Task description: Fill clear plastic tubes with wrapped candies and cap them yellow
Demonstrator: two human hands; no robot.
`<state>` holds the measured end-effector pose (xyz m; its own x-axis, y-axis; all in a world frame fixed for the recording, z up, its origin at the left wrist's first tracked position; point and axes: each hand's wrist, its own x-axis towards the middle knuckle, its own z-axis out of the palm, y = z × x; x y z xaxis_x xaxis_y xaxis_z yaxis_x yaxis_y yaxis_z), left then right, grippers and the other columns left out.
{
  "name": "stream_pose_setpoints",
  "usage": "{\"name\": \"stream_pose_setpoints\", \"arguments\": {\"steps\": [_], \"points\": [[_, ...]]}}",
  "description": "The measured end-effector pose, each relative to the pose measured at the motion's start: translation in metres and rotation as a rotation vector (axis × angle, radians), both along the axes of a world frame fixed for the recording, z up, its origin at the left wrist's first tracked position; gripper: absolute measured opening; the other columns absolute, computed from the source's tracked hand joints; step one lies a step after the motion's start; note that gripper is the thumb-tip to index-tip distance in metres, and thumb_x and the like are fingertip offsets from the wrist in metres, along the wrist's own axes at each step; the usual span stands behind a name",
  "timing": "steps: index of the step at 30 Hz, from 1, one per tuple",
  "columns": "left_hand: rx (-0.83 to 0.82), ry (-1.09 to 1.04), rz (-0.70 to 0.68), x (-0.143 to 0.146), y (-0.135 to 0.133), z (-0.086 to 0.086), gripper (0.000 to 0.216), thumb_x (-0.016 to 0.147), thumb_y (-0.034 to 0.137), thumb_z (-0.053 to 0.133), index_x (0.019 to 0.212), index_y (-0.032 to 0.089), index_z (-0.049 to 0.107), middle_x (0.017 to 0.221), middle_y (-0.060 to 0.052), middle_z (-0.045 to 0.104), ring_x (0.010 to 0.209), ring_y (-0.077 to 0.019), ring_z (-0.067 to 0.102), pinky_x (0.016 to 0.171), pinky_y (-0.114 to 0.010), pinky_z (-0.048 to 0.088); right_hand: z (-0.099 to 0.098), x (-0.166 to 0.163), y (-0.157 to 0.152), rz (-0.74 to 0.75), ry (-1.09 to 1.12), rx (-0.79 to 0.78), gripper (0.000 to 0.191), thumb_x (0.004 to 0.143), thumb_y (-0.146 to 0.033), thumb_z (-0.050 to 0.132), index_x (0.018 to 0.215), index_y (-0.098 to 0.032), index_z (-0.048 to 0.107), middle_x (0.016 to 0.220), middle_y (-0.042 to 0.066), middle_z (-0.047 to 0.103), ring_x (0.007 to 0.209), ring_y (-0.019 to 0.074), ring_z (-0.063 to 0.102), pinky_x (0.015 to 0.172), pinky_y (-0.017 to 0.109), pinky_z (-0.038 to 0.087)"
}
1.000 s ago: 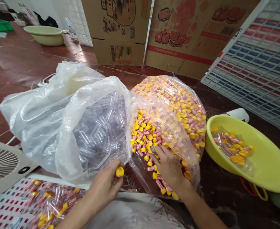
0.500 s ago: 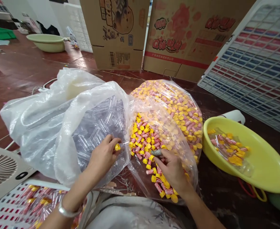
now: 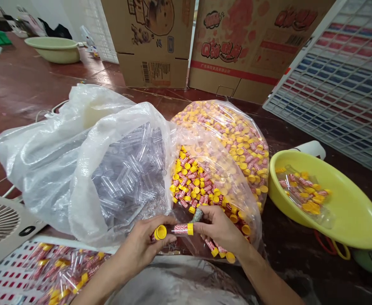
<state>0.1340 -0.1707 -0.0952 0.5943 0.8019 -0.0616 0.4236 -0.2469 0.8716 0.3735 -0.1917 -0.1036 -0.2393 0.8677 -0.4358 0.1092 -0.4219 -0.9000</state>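
Observation:
My left hand (image 3: 141, 248) is closed round a clear tube with a yellow cap (image 3: 159, 232) at its near end. My right hand (image 3: 220, 228) pinches a red-and-white patterned piece with a yellow cap (image 3: 183, 229), held end to end against that tube, and also grips a second small wrapped piece (image 3: 197, 214). Both hands meet just in front of two open plastic bags: the left bag (image 3: 78, 161) holds several clear empty tubes, the right bag (image 3: 224, 156) is full of yellow-capped patterned pieces.
A yellow-green basin (image 3: 357, 228) at right holds several filled tubes. A white tray (image 3: 11, 275) with more filled tubes lies at bottom left beside a white fan (image 3: 1, 224). Cardboard boxes (image 3: 236, 46), a gridded tray (image 3: 341, 84) and a pale basin (image 3: 54, 48) stand behind.
My left hand drew back out of the clear-tube bag with a capped tube. My right hand lifted from the yellow-capped pile, and the two hands came together in front of the bags.

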Motion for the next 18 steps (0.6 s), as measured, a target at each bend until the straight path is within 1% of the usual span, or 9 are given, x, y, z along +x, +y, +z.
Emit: {"name": "stream_pose_setpoints", "arguments": {"steps": [2, 5, 7, 9, 12, 14, 16, 17, 18], "points": [[-0.009, -0.031, 0.050, 0.002, -0.006, -0.007, 0.022, 0.091, 0.038, 0.065, 0.105, 0.023, 0.073, 0.090, -0.001, 0.080, 0.076, -0.0173, 0.073, 0.070, -0.023, 0.054, -0.001, 0.001, -0.001, 0.025, -0.016, -0.015, 0.036, 0.076, -0.044, 0.079, 0.068, -0.018, 0.055, 0.054, -0.008, 0.050, 0.045, 0.0061, 0.041, 0.042, 0.018, 0.030], [-0.006, -0.091, 0.165, 0.004, -0.017, -0.017, 0.021, 0.087, 0.039, 0.070, 0.101, 0.024, 0.075, 0.088, 0.000, 0.082, 0.075, -0.0178, 0.075, 0.067, -0.023, 0.056, -0.004, 0.001, -0.001, 0.073, -0.034, -0.022, 0.033, 0.077, -0.042, 0.078, 0.069, -0.018, 0.056, 0.054, -0.008, 0.051, 0.047, 0.0062, 0.044, 0.043, 0.017, 0.030], [0.005, -0.121, 0.231, 0.005, -0.023, -0.023, 0.021, 0.086, 0.038, 0.072, 0.101, 0.024, 0.076, 0.091, -0.001, 0.083, 0.079, -0.0189, 0.077, 0.067, -0.023, 0.058, -0.007, -0.001, -0.001, 0.090, -0.015, -0.046, 0.035, 0.076, -0.045, 0.078, 0.070, -0.018, 0.057, 0.055, -0.007, 0.052, 0.047, 0.0064, 0.045, 0.044, 0.017, 0.031], [0.013, -0.129, 0.267, 0.006, -0.026, -0.028, 0.021, 0.085, 0.037, 0.071, 0.101, 0.025, 0.077, 0.094, -0.001, 0.083, 0.080, -0.0194, 0.077, 0.069, -0.023, 0.059, -0.010, -0.006, 0.000, 0.094, -0.004, -0.075, 0.039, 0.075, -0.050, 0.078, 0.071, -0.018, 0.056, 0.055, -0.008, 0.052, 0.045, 0.0062, 0.043, 0.042, 0.018, 0.031], [0.030, -0.112, 0.315, 0.004, -0.027, -0.029, 0.022, 0.085, 0.038, 0.070, 0.100, 0.024, 0.078, 0.094, -0.002, 0.083, 0.077, -0.0196, 0.077, 0.070, -0.024, 0.060, -0.014, -0.018, 0.001, 0.109, -0.002, -0.074, 0.043, 0.074, -0.055, 0.077, 0.071, -0.019, 0.056, 0.055, -0.008, 0.051, 0.045, 0.0066, 0.042, 0.042, 0.019, 0.029], [0.011, -0.062, 0.307, -0.004, -0.026, -0.025, 0.024, 0.085, 0.040, 0.069, 0.100, 0.024, 0.078, 0.093, -0.003, 0.083, 0.077, -0.0206, 0.077, 0.072, -0.025, 0.060, -0.015, -0.026, 0.000, 0.132, 0.010, -0.047, 0.042, 0.076, -0.054, 0.077, 0.070, -0.018, 0.056, 0.057, -0.007, 0.052, 0.049, 0.0072, 0.044, 0.045, 0.019, 0.029], [-0.045, 0.037, 0.228, -0.025, -0.028, -0.021, 0.026, 0.086, 0.044, 0.067, 0.102, 0.027, 0.078, 0.098, -0.003, 0.083, 0.085, -0.0225, 0.077, 0.076, -0.026, 0.060, -0.015, -0.028, -0.001, 0.190, -0.042, 0.000, 0.036, 0.076, -0.046, 0.079, 0.069, -0.018, 0.058, 0.059, -0.007, 0.054, 0.053, 0.0085, 0.047, 0.048, 0.019, 0.030], [-0.079, 0.106, 0.179, -0.041, -0.030, -0.022, 0.027, 0.086, 0.045, 0.066, 0.104, 0.028, 0.078, 0.101, -0.003, 0.082, 0.089, -0.0234, 0.077, 0.079, -0.026, 0.060, -0.013, -0.027, -0.001, 0.210, -0.127, 0.050, 0.032, 0.077, -0.041, 0.080, 0.069, -0.018, 0.059, 0.061, -0.006, 0.057, 0.056, 0.0096, 0.050, 0.050, 0.020, 0.032], [-0.104, 0.185, 0.145, -0.060, -0.034, -0.025, 0.027, 0.086, 0.045, 0.065, 0.104, 0.030, 0.078, 0.103, -0.002, 0.082, 0.092, -0.0245, 0.077, 0.080, -0.026, 0.060, -0.011, -0.024, 0.000, 0.207, -0.263, 0.130, 0.026, 0.078, -0.035, 0.080, 0.071, -0.019, 0.061, 0.065, -0.005, 0.061, 0.060, 0.0113, 0.054, 0.053, 0.021, 0.035]]}}
